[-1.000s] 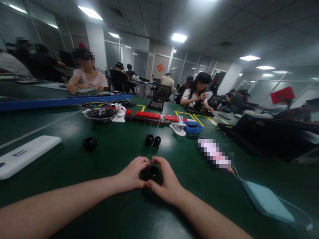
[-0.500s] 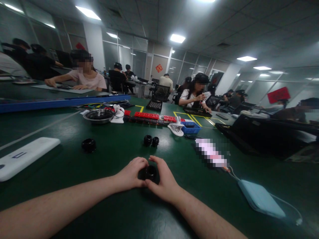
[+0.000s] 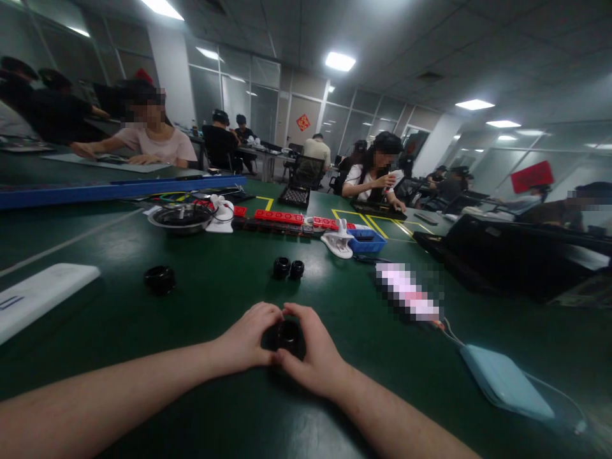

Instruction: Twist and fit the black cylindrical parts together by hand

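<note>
A glossy black hollow round piece (image 3: 289, 331) stands on the green table (image 3: 191, 395), its opening facing up towards me. My left hand (image 3: 251, 335) curls around its left side, fingertips at the far edge and thumb at the near edge. From the right, my right hand (image 3: 315, 350) cups the same piece, with its thumb across the near side. The fingertips of both hands nearly meet. A dark area beside the piece, within the left hand, is too shaded to make out. Beyond the hands sit two similar black pieces (image 3: 288, 268) side by side, and another black piece (image 3: 160, 279) stands farther left.
A white oblong object (image 3: 50, 293) lies at left. Behind are a metal bowl (image 3: 179, 220), a red row of blocks (image 3: 280, 217), a white clip (image 3: 338, 240) and a blue bin (image 3: 367, 241). To the right lies a light-blue power bank (image 3: 507, 381) with a cable. Co-workers sit beyond.
My view has shifted slightly, so the left-hand objects appear farther left. Both hands stay around the black piece, with a small shift of the right fingers and thumb.
</note>
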`<state>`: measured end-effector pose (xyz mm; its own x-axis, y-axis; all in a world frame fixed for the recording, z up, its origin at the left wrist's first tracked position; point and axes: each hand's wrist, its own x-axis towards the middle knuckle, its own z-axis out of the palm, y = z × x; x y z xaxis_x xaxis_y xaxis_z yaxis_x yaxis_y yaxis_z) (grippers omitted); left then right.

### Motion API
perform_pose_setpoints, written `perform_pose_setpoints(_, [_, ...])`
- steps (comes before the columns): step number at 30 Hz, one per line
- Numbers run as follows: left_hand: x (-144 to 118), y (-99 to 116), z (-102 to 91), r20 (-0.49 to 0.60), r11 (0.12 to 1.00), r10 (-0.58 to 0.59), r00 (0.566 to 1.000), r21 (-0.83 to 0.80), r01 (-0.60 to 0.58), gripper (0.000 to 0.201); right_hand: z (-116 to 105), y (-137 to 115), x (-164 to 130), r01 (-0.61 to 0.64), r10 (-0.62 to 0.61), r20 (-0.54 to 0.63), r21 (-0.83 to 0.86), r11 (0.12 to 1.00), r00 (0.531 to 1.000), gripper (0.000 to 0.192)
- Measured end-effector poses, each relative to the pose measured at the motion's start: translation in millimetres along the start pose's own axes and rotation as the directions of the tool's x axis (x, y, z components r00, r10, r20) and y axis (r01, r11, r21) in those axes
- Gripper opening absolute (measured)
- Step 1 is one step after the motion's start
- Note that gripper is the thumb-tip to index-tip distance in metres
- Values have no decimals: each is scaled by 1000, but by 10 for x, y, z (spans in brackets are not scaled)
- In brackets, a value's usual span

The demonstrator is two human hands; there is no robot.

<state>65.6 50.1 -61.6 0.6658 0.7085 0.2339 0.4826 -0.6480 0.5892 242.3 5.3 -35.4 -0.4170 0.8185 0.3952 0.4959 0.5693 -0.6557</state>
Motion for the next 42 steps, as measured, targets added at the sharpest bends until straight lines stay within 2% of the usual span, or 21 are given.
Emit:
perform_pose_setpoints(5, [1,7,-11,26,1000,-6,1000,9,6,38,16,8,29,-90,90,-9,-44,995,996,63])
perform_pose_setpoints(9, [-2,26,-11,24,1000,-3,1000,20,2,40,12,34,12,-25,24,29,10,1000,999,52])
perform_pose_setpoints(13, [2,18,-4,22,1000,1,1000,29,-2,45,-22,45,-23,36,-38,25,61,997,999,61])
perform_pose_setpoints(18, [8,-1,4,28,1000,-3,1000,31,2,42,-28,17,1,-53,53,17,0,999,998,72])
perform_pose_setpoints(21, [9,10,5,20,999,3,1000,32,-3,40,-2,14,22,-97,97,15,-29,995,995,64])
perform_pose_setpoints(24, [7,24,2,19,1000,0,1000,30,-1,38,18,35,15,-99,99,32,13,995,995,58])
perform_pose_setpoints(28, [4,18,-5,49,1000,-12,999,13,12,42,6,55,-8,-51,45,79,87,995,996,72])
perform_pose_setpoints(33, [10,9,-20,67,1000,-13,998,2,13,41,-30,18,7,-92,92,26,23,995,995,75])
perform_pose_setpoints(37, [14,36,-41,76,1000,-18,997,-4,19,36,-9,38,2,-129,129,2,3,992,992,70])
perform_pose_setpoints(42, [6,45,-33,65,1000,-24,998,6,24,42,21,111,-32,-24,26,-18,102,995,999,70])
